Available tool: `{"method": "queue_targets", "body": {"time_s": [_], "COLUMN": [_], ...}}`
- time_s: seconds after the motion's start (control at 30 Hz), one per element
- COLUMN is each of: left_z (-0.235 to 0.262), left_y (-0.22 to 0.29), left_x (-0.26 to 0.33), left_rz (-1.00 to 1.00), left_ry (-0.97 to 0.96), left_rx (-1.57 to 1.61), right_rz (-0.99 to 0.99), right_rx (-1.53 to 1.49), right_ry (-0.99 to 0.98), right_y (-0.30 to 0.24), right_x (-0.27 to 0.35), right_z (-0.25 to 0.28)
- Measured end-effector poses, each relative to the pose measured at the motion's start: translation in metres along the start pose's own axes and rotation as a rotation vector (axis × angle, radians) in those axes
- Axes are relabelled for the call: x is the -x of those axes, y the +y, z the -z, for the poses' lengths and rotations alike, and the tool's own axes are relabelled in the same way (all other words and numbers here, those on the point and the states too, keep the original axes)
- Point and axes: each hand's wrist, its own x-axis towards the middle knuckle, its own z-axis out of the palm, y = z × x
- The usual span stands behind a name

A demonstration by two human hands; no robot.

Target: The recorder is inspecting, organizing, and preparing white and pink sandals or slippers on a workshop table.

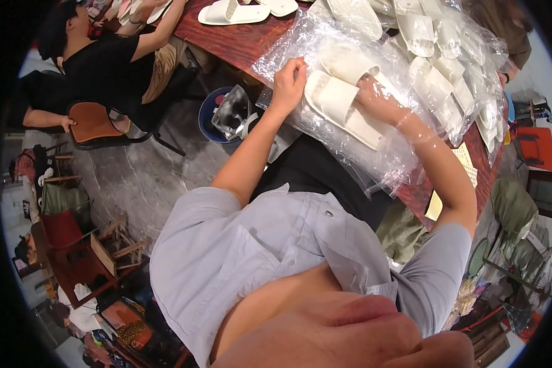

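A pair of cream-white slippers lies in a clear plastic bag on the table in front of me. The nearer slipper has its strap toward the upper left, and the farther slipper is beside it. My left hand is closed at the left side of the clear plastic bag, with its fingers curled on the film. My right hand reaches into the bag, film glinting over the wrist. Its fingers are bent at the slippers' straps, and their tips are partly hidden.
More cream slippers in clear bags pile up at the right of the red-brown table. Loose slippers lie at its far left. A blue bucket stands on the floor. A co-worker sits at the left beside a brown chair.
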Motion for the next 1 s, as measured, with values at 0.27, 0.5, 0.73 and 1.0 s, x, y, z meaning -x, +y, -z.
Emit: {"method": "queue_targets", "body": {"time_s": [0.27,0.5,0.73,1.0], "left_z": [0.000,0.010,0.017,-0.042], "left_y": [-0.013,0.009,0.114,0.169], "left_x": [-0.001,-0.011,-0.049,-0.015], "left_rz": [-0.085,-0.051,-0.400,-0.531], "left_ry": [0.055,-0.184,-0.378,-0.809], "left_rx": [-0.132,-0.406,-0.908,-0.605], "right_rz": [-0.017,-0.233,-0.226,-0.196], "right_rx": [0.239,0.146,0.154,0.164], "right_ry": [0.151,0.140,0.246,0.291], "right_y": [0.025,0.013,0.017,0.006], "right_x": [0.092,0.150,0.155,0.152], "right_z": [-0.019,-0.038,-0.052,-0.045]}}
